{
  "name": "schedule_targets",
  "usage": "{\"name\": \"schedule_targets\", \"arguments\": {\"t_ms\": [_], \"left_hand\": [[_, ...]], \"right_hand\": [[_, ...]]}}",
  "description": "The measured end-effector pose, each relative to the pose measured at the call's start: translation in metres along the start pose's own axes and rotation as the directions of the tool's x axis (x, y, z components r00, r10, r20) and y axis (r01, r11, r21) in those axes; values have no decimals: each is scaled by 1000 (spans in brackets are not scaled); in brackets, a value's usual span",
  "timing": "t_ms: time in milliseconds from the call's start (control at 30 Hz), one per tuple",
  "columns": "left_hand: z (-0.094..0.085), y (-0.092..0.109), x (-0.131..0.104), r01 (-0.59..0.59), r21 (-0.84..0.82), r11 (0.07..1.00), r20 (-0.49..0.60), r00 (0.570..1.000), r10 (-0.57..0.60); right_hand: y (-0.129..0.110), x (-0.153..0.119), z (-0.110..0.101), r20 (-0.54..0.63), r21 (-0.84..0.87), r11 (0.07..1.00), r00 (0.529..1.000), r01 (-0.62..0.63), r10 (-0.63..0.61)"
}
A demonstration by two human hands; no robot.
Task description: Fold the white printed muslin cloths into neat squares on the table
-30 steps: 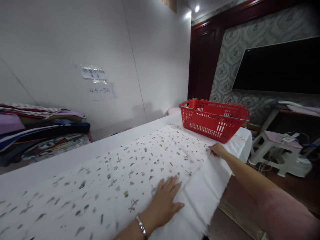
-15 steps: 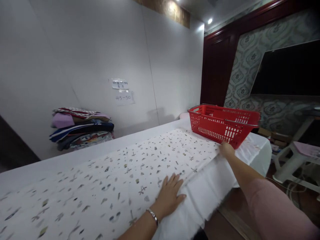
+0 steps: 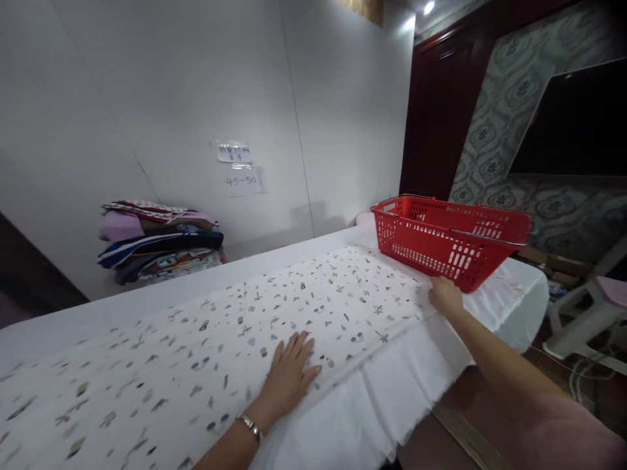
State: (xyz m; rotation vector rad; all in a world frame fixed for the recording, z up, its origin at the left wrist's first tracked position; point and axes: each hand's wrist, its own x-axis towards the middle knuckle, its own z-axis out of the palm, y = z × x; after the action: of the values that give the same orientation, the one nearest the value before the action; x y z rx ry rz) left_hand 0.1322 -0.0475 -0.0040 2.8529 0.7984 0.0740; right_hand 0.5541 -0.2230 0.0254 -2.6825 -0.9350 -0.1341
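Observation:
A white cloth printed with small grey and olive motifs [image 3: 304, 307] lies spread along the table. My left hand [image 3: 289, 375], with a silver bracelet at the wrist, rests palm down on it near the front edge, fingers spread. At the cloth's right front corner, my right hand [image 3: 445, 297] is closed on the edge. The fingertips there are partly hidden. Just behind that hand stands a red plastic shopping basket [image 3: 416, 241] with metal handles; its inside shows only in part.
A white cover [image 3: 386, 391] hangs over the table's front. Folded clothes [image 3: 161, 245] are stacked at the back left against a pale wall [image 3: 186, 98] bearing paper labels [image 3: 241, 181]. To the right are a stool with a pink seat [image 3: 610, 287], cables, boxes and a dark screen [image 3: 578, 124].
My left hand has slid left across the printed cloth, still flat. My right hand stays at the corner by the basket. The front edge looks smoother, and the view has shifted slightly.

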Motion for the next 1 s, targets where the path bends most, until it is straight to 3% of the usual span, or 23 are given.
{"name": "schedule_targets", "arguments": {"t_ms": [67,167,267,333,467,633,733,900,1000], "left_hand": [[7,-3,-3,-3,25,1000,-32,999,4],[12,-1,-5,-9,44,999,-55,998,11],[12,-1,-5,-13,44,999,-68,998,16],[13,-1,-5,-17,37,999,-72,997,19],[10,0,-7,1,11,1000,-48,999,-1],[-11,-1,-1,18,-60,998,74,997,-14],[-21,-11,10,43,-56,998,41,998,-41],[-2,-32,18,76,43,996,-70,995,-73],[13,-39,16,51,93,994,-111,993,-41]], "right_hand": [[-34,2,9,1,50,979,980,199,-199],[-93,6,27,31,121,905,910,407,-413],[-137,13,44,92,171,852,853,495,-514],[-151,19,53,172,180,856,841,485,-513],[-152,27,69,336,82,889,828,450,-449],[-146,27,79,357,39,887,823,459,-442],[-144,35,76,382,90,893,813,441,-440],[-139,73,66,278,43,933,892,359,-356],[-137,102,69,282,-24,952,916,306,-287]]}}
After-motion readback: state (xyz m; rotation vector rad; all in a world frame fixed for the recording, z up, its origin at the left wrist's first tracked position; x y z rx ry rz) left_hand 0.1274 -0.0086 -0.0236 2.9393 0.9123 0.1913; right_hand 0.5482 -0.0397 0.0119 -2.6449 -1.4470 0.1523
